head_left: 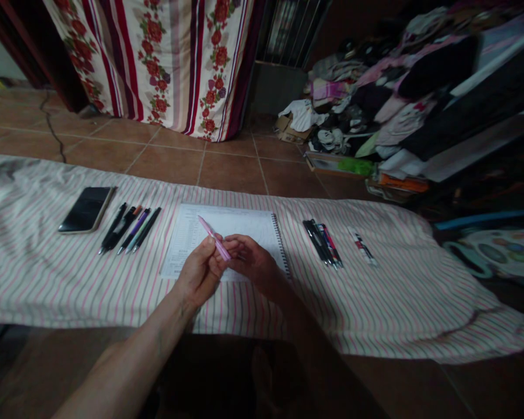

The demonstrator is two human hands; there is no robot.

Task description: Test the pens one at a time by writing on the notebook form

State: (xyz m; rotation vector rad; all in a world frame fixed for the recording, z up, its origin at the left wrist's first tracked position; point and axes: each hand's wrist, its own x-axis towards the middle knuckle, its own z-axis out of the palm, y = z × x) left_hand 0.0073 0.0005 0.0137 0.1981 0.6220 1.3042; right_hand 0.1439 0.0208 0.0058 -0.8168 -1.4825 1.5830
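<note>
Over the notebook, my left hand [201, 265] is closed on a pink pen [212, 237], pinching it between thumb and fingers. The pen slants, with its narrow end toward the upper left. My right hand [255, 262] is curled at the pen's lower end, thumb and fingertips against it; part of those fingers is hidden. Beneath both hands lies an open spiral notebook [244, 221] with printed text on its left side and the coil along its right edge.
Left of the notebook are several pens [131, 230] and a dark phone [87, 209]. To the right lie another group of pens [323, 243] and a separate white-and-dark pen [364, 247]. Striped cloth [402, 302] covers the table. Beyond are a floral curtain [157, 58] and piled clothes [375, 87].
</note>
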